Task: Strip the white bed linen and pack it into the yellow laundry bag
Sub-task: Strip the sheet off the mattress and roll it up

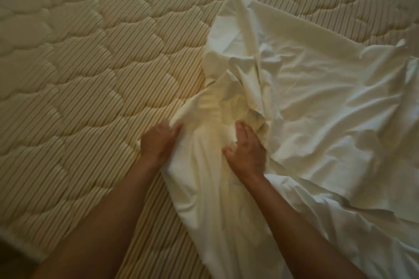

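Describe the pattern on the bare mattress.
Cream mattress quilted in cloud-like scallops filled with diagonal ribbing; head view.

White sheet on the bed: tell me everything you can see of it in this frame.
The white sheet looks like thin, plain woven cloth, crumpled and bunched toward the middle, its far part lying flatter with a loose corner pointing up the frame. It covers the right side of the quilted mattress, whose left side is bare. The left hand grips its gathered left edge; the right hand clutches a bunch beside it. Its near end runs out of frame.
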